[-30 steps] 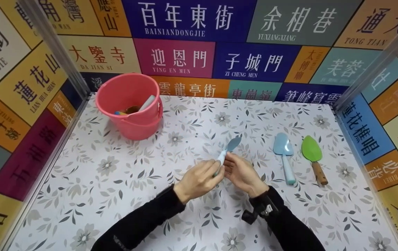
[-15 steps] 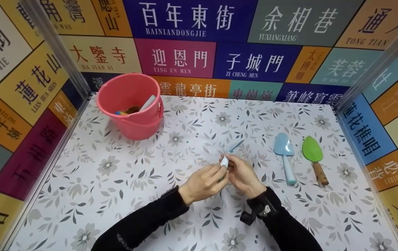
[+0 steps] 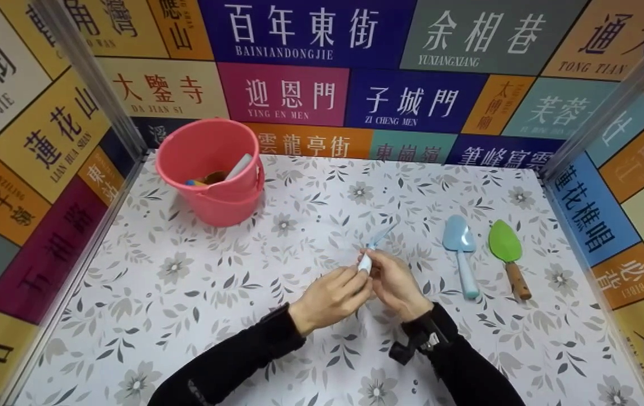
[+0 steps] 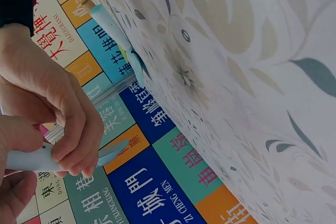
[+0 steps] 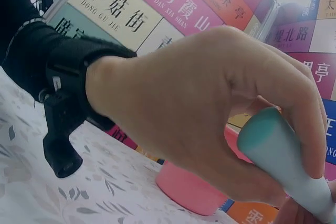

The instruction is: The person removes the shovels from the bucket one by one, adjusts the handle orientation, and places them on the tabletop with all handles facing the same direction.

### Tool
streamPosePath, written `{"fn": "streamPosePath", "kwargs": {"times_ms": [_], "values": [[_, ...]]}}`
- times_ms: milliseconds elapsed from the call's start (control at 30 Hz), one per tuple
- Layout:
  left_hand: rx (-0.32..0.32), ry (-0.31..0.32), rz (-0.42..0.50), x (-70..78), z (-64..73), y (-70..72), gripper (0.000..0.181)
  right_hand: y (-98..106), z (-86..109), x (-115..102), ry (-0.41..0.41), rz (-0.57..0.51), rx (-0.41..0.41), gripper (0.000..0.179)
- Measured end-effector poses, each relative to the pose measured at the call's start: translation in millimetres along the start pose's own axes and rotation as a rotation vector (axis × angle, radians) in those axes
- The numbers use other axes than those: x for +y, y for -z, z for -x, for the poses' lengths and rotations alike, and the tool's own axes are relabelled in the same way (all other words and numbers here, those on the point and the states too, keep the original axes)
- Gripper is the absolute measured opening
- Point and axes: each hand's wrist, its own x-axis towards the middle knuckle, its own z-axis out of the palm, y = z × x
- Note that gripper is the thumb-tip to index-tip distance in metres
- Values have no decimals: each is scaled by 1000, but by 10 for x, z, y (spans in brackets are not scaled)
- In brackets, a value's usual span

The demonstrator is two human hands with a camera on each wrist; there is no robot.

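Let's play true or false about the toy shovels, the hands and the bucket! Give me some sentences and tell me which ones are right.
1. Both hands hold one small blue shovel. True: the left hand and the right hand meet on its handle.
2. The pink bucket is lying on its side. False: it stands upright, with things inside.
3. A light blue shovel lies beside a green shovel on the table. True.
4. The green shovel has a blue handle. False: its handle is brown.
5. The bucket stands to the right of the hands. False: it is at the far left.
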Motion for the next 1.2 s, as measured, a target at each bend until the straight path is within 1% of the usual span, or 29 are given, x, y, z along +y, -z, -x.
{"fn": "streamPosePath", "kwargs": {"times_ms": [133, 200, 267, 367, 433, 500, 600, 700, 767, 900, 967, 1067, 1200], "values": [[-41, 29, 63, 0, 1, 62, 18, 50, 9, -24, 44, 46, 2, 23], [-65, 55, 118, -14, 4, 113, 23, 89, 19, -42, 61, 88, 3, 18], [-91, 95, 176, -33, 10, 165, 30, 132, 39, -65, 79, 145, 4, 17], [-119, 192, 274, -83, 40, 236, 41, 202, 61, -101, 89, 232, 9, 21], [-132, 266, 327, -129, 84, 279, 45, 249, 72, -126, 100, 285, 22, 20], [-137, 344, 369, -186, 154, 318, 47, 300, 75, -151, 120, 333, 41, 17], [-143, 448, 407, -281, 303, 368, 48, 405, 81, -203, 149, 487, 63, 19], [-151, 534, 424, -370, 475, 416, 49, 531, 92, -271, 182, 652, 71, 26], [-157, 583, 428, -418, 592, 447, 52, 622, 103, -329, 198, 736, 81, 28], [-172, 654, 413, -503, 815, 506, 57, 786, 127, -442, 215, 833, 117, 31], [-179, 677, 390, -549, 917, 532, 57, 856, 140, -496, 223, 883, 132, 34], [-180, 709, 340, -630, 1075, 542, 56, 945, 162, -570, 221, 930, 137, 41], [-185, 772, 281, -743, 1257, 537, 56, 1030, 184, -658, 222, 986, 158, 48]]}}
